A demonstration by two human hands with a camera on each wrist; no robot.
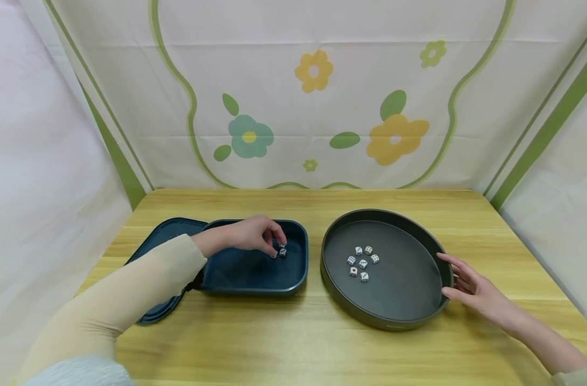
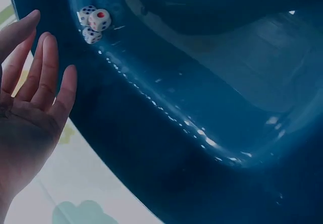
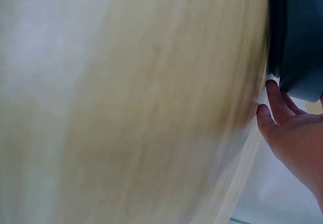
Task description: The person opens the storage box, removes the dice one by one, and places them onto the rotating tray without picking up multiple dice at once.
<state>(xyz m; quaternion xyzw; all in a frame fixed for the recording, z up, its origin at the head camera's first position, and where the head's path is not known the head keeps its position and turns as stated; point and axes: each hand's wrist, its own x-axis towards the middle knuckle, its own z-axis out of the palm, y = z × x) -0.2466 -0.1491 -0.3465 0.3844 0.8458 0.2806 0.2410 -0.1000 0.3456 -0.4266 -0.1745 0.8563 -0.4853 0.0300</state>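
Observation:
My left hand (image 1: 256, 234) reaches into a dark blue rectangular box (image 1: 300, 279), thumb and fingers bent down around three white dice (image 1: 283, 252). In the left wrist view these dice (image 2: 100, 20) lie clustered by the box wall, and the fingers (image 2: 48, 65) are spread apart from them. My right hand (image 1: 478, 292) rests at the right side of a round dark grey pan (image 1: 409, 300), thumb and index fingertip against its rim. Other fingers of that hand are partly hidden behind the wall. Several white dice (image 1: 363, 264) sit loosely grouped inside the pan, left of its middle.
A dark blue lid (image 1: 160, 313) lies left of the box, partly covered by the left sleeve (image 1: 144, 284). Everything stands on a wood-grain table (image 1: 293, 343). Behind it hangs a white cloth (image 1: 284, 107) with printed flowers, and cloth walls close both sides.

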